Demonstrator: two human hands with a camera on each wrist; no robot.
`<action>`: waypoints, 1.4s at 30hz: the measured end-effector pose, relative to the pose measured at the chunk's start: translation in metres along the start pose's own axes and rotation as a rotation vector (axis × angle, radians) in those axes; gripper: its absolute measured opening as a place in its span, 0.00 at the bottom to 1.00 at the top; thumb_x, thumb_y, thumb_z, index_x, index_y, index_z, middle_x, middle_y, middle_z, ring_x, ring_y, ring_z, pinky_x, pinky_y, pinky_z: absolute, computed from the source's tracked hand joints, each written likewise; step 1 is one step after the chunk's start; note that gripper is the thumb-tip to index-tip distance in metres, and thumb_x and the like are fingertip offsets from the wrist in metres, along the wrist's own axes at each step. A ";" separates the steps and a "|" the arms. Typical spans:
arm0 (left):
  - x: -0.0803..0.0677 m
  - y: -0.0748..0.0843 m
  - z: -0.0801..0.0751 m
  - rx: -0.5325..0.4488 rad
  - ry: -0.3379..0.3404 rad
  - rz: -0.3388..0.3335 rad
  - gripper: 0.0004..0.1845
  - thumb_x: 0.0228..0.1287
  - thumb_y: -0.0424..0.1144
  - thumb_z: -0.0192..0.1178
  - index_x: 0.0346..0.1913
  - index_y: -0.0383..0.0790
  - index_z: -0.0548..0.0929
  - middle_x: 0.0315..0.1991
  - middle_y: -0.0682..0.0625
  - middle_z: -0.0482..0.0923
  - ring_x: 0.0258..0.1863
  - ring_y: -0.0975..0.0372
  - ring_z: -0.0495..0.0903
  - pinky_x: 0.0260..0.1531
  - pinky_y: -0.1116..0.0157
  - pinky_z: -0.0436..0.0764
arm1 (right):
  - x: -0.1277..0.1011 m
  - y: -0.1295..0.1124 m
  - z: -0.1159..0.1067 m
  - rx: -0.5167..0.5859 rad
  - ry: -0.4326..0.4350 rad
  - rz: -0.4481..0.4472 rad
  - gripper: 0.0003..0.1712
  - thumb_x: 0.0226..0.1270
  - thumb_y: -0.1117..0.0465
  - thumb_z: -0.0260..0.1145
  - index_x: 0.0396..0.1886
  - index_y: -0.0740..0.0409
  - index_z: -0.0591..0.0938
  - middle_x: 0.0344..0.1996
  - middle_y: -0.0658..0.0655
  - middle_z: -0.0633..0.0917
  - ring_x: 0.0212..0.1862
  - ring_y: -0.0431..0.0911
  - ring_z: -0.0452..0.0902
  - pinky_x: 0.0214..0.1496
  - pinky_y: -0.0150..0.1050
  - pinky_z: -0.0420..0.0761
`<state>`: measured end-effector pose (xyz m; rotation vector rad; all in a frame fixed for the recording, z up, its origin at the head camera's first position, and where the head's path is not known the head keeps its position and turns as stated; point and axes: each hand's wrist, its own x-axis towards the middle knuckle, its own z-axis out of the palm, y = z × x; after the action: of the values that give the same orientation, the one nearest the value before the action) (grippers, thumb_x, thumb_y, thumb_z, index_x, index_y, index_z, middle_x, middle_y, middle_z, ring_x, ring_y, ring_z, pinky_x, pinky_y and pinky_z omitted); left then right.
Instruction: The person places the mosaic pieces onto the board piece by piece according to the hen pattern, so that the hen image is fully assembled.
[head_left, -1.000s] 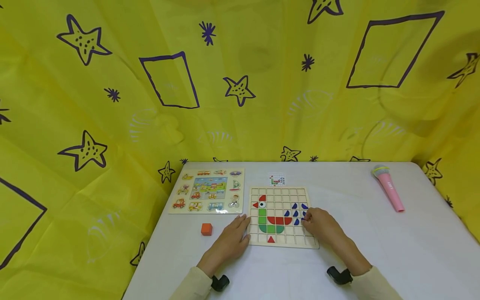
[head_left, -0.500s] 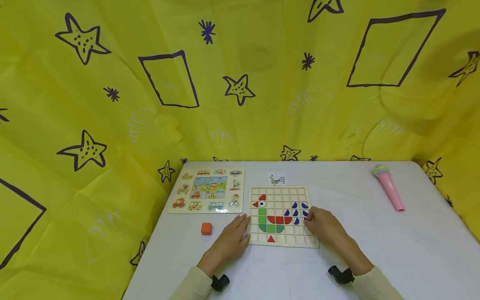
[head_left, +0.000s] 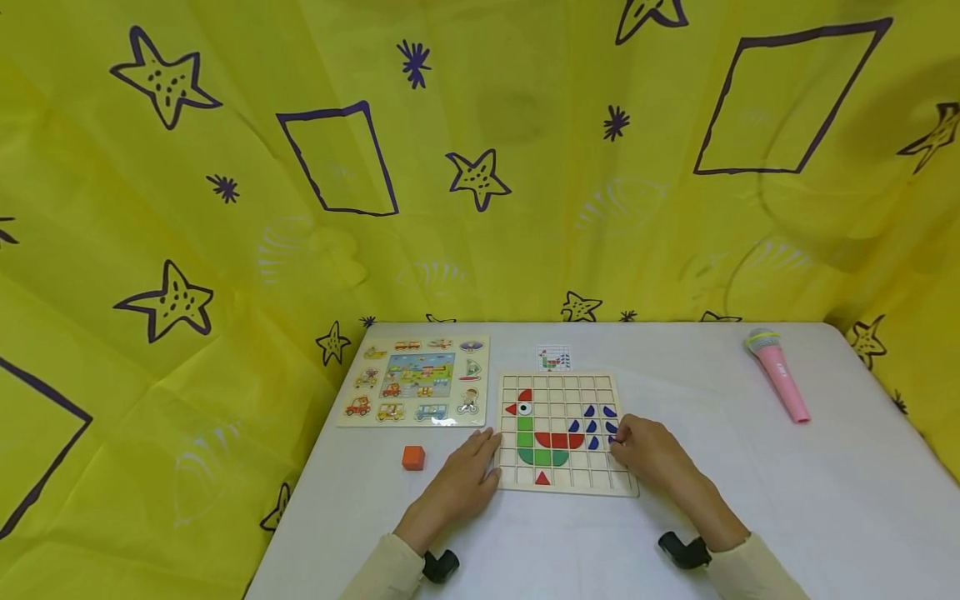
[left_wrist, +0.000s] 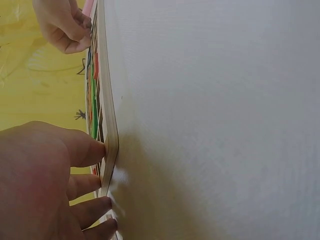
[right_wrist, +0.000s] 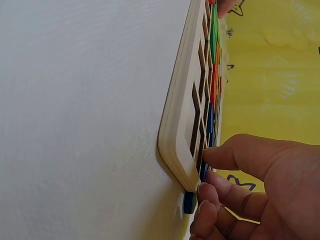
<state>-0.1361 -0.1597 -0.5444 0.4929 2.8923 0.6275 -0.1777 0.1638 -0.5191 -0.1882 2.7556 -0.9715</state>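
Note:
A wooden grid board (head_left: 555,483) lies on the table with coloured tiles set in its cells as a bird: red and green tiles form the body, dark blue half-round tiles the tail. My left hand (head_left: 465,479) rests with extended fingers against the board's left edge. At the right edge my right hand (head_left: 648,450) pinches a blue tile (right_wrist: 204,170) between thumb and forefinger, at a cell of the tail; the fingers partly hide it. Another blue piece (right_wrist: 189,202) shows below the board's corner beside the curled fingers; whether they hold it I cannot tell.
A small picture card (head_left: 553,358) of the same bird lies behind the board. To the left are a vehicle puzzle board (head_left: 480,412) and an orange cube (head_left: 413,458). A pink toy microphone (head_left: 780,379) lies at the far right. Yellow cloth (head_left: 525,250) hangs behind the table.
My right hand has shifted slightly right with the blue tile, which now sits at a cell near the board's right edge. The left hand has stayed in place.

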 end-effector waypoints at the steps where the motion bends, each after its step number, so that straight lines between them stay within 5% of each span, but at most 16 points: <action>1: 0.000 0.000 0.000 0.001 -0.001 -0.002 0.32 0.75 0.46 0.53 0.77 0.44 0.62 0.77 0.48 0.56 0.76 0.54 0.52 0.72 0.52 0.59 | 0.000 0.000 0.000 0.003 0.001 0.000 0.07 0.64 0.64 0.69 0.36 0.61 0.79 0.25 0.53 0.77 0.29 0.47 0.70 0.27 0.39 0.70; 18: -0.001 0.000 0.001 0.005 -0.011 -0.019 0.32 0.75 0.47 0.53 0.78 0.45 0.61 0.77 0.49 0.56 0.76 0.55 0.52 0.71 0.52 0.60 | 0.004 0.013 -0.034 -0.020 -0.015 0.072 0.12 0.68 0.61 0.66 0.43 0.66 0.79 0.33 0.59 0.82 0.35 0.52 0.76 0.33 0.46 0.79; 30: -0.001 -0.002 0.002 0.004 0.000 -0.013 0.32 0.75 0.47 0.53 0.78 0.45 0.61 0.78 0.50 0.55 0.77 0.55 0.51 0.71 0.53 0.60 | 0.004 0.021 -0.017 -0.007 -0.062 -0.006 0.08 0.70 0.63 0.64 0.44 0.61 0.79 0.30 0.55 0.77 0.33 0.49 0.71 0.32 0.41 0.74; 42: -0.001 -0.001 0.001 0.005 -0.004 -0.006 0.32 0.76 0.47 0.52 0.78 0.45 0.61 0.78 0.50 0.55 0.77 0.55 0.51 0.72 0.52 0.59 | 0.002 0.025 -0.024 -0.033 -0.075 -0.019 0.07 0.69 0.68 0.61 0.45 0.61 0.79 0.36 0.58 0.80 0.38 0.53 0.74 0.39 0.49 0.78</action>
<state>-0.1353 -0.1609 -0.5460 0.4849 2.8910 0.6179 -0.1867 0.1971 -0.5169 -0.2510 2.7078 -0.9046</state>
